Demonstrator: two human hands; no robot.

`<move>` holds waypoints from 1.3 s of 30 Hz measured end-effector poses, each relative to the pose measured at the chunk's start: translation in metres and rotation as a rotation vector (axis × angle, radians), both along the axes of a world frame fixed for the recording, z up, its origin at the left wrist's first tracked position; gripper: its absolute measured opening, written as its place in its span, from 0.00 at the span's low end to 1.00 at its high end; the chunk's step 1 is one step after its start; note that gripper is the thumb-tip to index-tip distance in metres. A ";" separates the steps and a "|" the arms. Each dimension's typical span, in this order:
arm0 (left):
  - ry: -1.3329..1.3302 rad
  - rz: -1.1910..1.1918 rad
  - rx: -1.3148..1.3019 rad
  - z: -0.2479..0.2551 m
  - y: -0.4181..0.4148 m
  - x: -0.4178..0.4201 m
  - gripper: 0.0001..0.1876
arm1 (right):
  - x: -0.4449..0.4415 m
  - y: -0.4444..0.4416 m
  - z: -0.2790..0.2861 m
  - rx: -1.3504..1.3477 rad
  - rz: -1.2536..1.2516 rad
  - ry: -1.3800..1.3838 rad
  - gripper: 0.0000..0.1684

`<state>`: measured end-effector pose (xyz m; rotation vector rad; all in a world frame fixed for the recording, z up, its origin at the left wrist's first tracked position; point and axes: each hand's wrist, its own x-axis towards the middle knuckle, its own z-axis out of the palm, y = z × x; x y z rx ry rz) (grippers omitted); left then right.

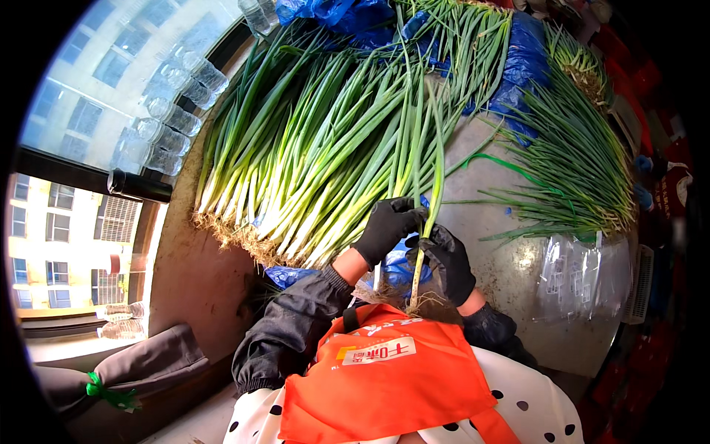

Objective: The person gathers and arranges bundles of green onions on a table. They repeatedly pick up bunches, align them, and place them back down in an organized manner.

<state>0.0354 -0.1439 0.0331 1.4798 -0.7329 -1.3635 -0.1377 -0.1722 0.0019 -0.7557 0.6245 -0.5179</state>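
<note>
My left hand [389,228], in a black glove, has its fingers closed around the green part of a long green onion [434,194]. Just to its right, my right hand [448,261], gloved in black too, pinches the same stalk lower down. The stalk's roots hang over the top of my orange apron [388,366]. Another white stem shows below my left hand, partly hidden. A wide heap of green onions [310,166] lies beyond and to the left, roots towards me. Blue plastic [402,266] lies beneath and behind my hands.
On the right lie more green onions [577,161], a green tie [521,169] and clear plastic bags [582,277] on the metal table [499,250]. Blue plastic [518,72] lies between heaps. Clear bottles [166,133] line the window at left. Another person's blue-gloved hand [643,194] is at far right.
</note>
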 end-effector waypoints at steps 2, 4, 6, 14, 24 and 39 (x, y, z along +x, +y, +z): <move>0.060 0.109 -0.053 -0.005 0.006 -0.001 0.13 | 0.000 -0.001 -0.002 0.042 0.035 0.009 0.17; 0.230 0.221 -0.114 -0.006 0.013 -0.008 0.13 | -0.002 0.001 -0.012 0.020 0.036 0.061 0.15; 0.164 0.186 -0.203 -0.010 0.025 -0.015 0.13 | -0.004 -0.004 -0.031 0.033 -0.024 0.143 0.14; 0.220 0.184 -0.232 0.003 0.020 0.004 0.10 | -0.015 -0.008 -0.023 -0.305 -0.090 0.468 0.14; -0.307 0.040 0.128 -0.036 0.003 -0.008 0.19 | -0.019 0.038 -0.035 -1.126 -0.045 0.736 0.18; -0.217 0.415 -0.160 -0.058 0.073 -0.017 0.10 | 0.015 0.009 -0.018 0.060 0.070 0.238 0.13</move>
